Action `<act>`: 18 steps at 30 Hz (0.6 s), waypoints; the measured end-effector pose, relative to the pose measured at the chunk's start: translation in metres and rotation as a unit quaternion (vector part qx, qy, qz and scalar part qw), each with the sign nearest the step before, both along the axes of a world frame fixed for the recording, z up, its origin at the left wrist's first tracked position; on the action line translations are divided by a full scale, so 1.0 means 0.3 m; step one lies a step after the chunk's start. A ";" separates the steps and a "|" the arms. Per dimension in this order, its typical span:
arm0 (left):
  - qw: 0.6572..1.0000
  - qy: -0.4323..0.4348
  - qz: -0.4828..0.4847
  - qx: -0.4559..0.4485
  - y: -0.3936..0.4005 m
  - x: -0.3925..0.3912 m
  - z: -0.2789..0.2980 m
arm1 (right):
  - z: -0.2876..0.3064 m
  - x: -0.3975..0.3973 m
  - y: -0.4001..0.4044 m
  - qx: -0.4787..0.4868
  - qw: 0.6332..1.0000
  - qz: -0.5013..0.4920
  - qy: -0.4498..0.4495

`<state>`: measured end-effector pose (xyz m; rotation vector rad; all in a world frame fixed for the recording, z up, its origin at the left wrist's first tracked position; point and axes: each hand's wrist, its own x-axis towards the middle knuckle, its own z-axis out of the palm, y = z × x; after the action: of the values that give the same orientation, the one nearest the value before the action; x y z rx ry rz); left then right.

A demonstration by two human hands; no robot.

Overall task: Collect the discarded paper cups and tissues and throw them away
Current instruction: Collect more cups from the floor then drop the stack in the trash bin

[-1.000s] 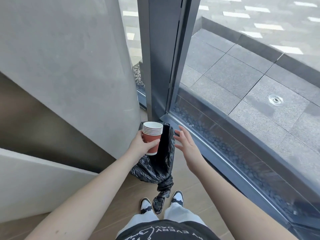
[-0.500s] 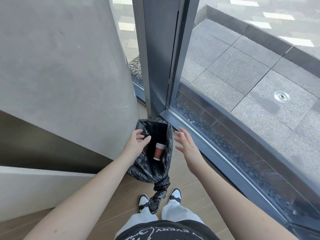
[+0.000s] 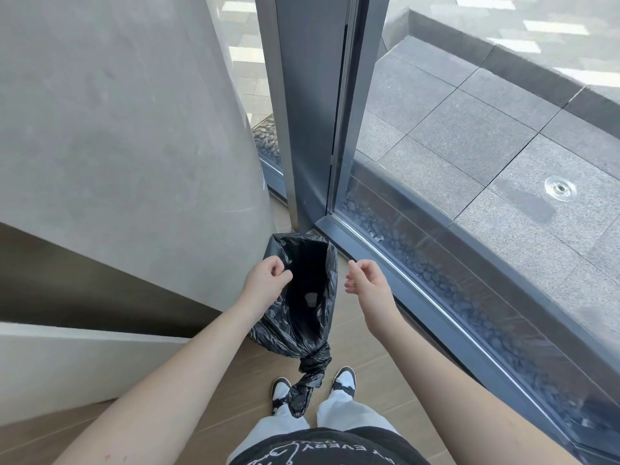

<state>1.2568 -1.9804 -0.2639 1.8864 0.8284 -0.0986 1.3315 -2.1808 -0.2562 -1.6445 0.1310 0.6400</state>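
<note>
A black rubbish bag stands open on the floor in front of my feet, its bottom knotted. Deep inside it lies a stack of paper cups, only their white rims showing. My left hand is at the bag's left rim, with thumb and fingers closed on the edge of the plastic. My right hand hovers just right of the bag, apart from it, with its fingers loosely curled and holding nothing. No tissues are in sight.
A large grey concrete column rises on the left, close to the bag. A dark metal window frame and floor-to-ceiling glass run along the right. The floor is wooden planks.
My left hand let go of the stacked red cups, which dropped to the bottom of the bag. That hand then closed at the bag's rim. My right hand's fingers curled slightly.
</note>
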 end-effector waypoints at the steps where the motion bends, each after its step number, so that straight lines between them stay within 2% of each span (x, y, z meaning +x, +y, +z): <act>1: 1.000 0.000 -0.009 0.006 -0.006 0.001 0.008 | 0.000 0.000 -0.007 -0.001 1.000 0.008 0.001; 7: 1.000 -0.008 -0.019 0.011 -0.045 0.008 0.018 | 0.025 0.001 -0.043 0.009 1.000 0.023 -0.013; 14: 0.992 -0.049 0.009 -0.119 -0.100 0.024 0.033 | 0.061 -0.010 -0.099 0.032 0.998 0.039 -0.035; 18: 0.983 -0.067 -0.015 -0.169 -0.139 0.038 0.064 | 0.079 -0.018 -0.129 0.041 0.998 0.037 -0.031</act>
<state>1.2684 -2.0221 -0.2446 1.5679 0.6464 -0.1219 1.3260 -2.2196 -0.2324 -1.5944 -0.0006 0.6405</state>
